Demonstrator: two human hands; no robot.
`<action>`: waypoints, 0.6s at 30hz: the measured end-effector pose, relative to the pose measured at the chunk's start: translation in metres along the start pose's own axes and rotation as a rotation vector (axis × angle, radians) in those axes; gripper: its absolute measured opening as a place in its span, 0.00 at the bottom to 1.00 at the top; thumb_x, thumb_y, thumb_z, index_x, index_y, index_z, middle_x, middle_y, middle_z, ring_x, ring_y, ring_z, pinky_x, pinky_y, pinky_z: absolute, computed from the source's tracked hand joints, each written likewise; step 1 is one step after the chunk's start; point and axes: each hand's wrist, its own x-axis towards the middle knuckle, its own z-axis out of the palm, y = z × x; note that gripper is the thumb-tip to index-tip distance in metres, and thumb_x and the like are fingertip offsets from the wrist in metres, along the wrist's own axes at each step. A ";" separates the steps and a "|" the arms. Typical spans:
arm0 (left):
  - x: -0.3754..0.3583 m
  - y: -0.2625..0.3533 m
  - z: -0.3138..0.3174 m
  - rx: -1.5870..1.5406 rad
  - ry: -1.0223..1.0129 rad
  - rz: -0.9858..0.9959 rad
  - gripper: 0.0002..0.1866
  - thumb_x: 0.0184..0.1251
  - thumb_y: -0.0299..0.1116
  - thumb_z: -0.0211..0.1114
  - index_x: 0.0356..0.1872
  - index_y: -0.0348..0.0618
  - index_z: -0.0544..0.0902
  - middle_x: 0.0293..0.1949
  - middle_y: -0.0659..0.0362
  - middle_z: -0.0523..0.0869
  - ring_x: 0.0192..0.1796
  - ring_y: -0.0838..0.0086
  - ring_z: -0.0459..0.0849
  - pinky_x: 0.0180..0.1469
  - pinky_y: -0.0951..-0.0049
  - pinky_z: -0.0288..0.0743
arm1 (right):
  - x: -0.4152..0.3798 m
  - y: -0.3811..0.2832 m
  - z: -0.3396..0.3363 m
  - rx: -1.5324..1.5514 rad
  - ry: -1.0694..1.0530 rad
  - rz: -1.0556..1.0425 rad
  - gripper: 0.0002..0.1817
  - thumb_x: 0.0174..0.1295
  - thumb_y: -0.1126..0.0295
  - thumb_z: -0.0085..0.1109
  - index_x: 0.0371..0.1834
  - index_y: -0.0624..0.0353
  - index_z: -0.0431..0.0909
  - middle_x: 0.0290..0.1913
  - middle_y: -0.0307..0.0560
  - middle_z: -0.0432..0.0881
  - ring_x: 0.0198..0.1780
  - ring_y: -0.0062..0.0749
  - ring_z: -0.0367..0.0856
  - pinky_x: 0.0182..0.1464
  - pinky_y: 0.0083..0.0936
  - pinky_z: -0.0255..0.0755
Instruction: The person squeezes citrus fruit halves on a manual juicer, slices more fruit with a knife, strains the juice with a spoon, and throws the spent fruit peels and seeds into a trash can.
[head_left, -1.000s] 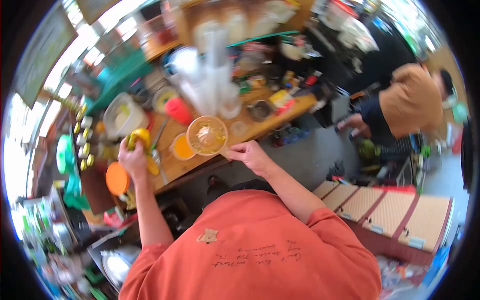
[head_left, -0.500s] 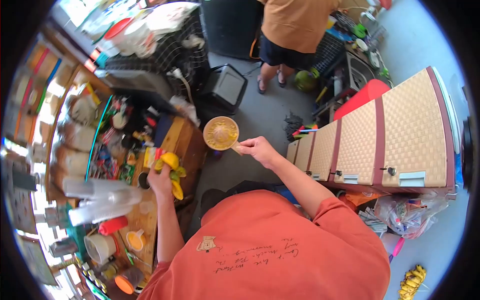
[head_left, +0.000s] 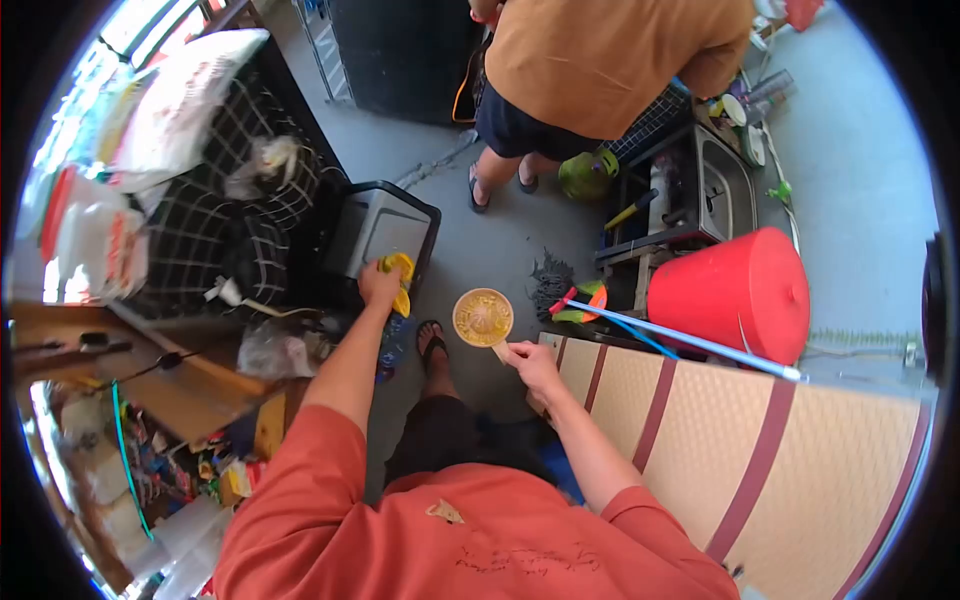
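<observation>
Closed around several squeezed citrus halves [head_left: 402, 278], yellow inside with green rind, my left hand [head_left: 377, 286] is stretched forward. It overlaps the near edge of a black bin [head_left: 425, 238] with a grey lid [head_left: 388, 228]. My right hand [head_left: 536, 369] grips the short handle of a round citrus juicer [head_left: 483, 318]. The juicer's ridged cone faces up, with yellow pulp scattered around it. It is held out over the grey floor, right of my sandalled foot [head_left: 432, 342].
Another person [head_left: 590, 65] stands ahead, facing away, near a metal sink [head_left: 727, 185]. A red lidded bucket [head_left: 735, 295], a long pale-blue pole [head_left: 690, 343] and a woven-pattern drawer cabinet [head_left: 720, 430] line the right. A green gas cylinder [head_left: 588, 177] stands ahead; a checked cloth [head_left: 210, 240] covers the left side.
I have turned and stepped from the wooden counter towards the bin. My left hand has carried the citrus halves from the counter to the bin. The juicer remains in my right hand.
</observation>
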 end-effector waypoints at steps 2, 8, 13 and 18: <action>0.023 0.020 0.020 0.194 0.020 -0.085 0.26 0.54 0.41 0.73 0.56 0.46 0.84 0.50 0.46 0.87 0.55 0.50 0.85 0.60 0.55 0.77 | 0.035 0.008 0.007 -0.013 -0.015 0.037 0.13 0.61 0.68 0.70 0.45 0.65 0.88 0.35 0.42 0.83 0.37 0.23 0.79 0.41 0.23 0.72; 0.082 0.062 0.047 0.399 -0.019 -0.258 0.30 0.70 0.55 0.62 0.67 0.49 0.75 0.58 0.46 0.84 0.61 0.45 0.81 0.62 0.50 0.75 | 0.164 0.002 0.042 -0.216 -0.028 -0.107 0.11 0.61 0.66 0.69 0.41 0.60 0.88 0.35 0.49 0.83 0.36 0.38 0.82 0.40 0.33 0.73; 0.149 0.000 0.072 0.223 -0.204 -0.359 0.46 0.74 0.70 0.33 0.72 0.36 0.68 0.68 0.42 0.75 0.69 0.41 0.71 0.70 0.50 0.63 | 0.254 -0.022 0.081 -0.622 -0.038 -0.511 0.08 0.61 0.70 0.60 0.29 0.63 0.81 0.33 0.49 0.81 0.36 0.46 0.82 0.40 0.42 0.74; 0.117 0.022 0.052 -0.129 -0.131 -0.176 0.45 0.76 0.67 0.34 0.73 0.34 0.65 0.71 0.40 0.70 0.74 0.46 0.66 0.74 0.57 0.58 | 0.316 -0.023 0.121 -0.939 -0.163 -1.158 0.04 0.52 0.70 0.57 0.23 0.55 0.79 0.32 0.45 0.83 0.37 0.41 0.82 0.41 0.33 0.72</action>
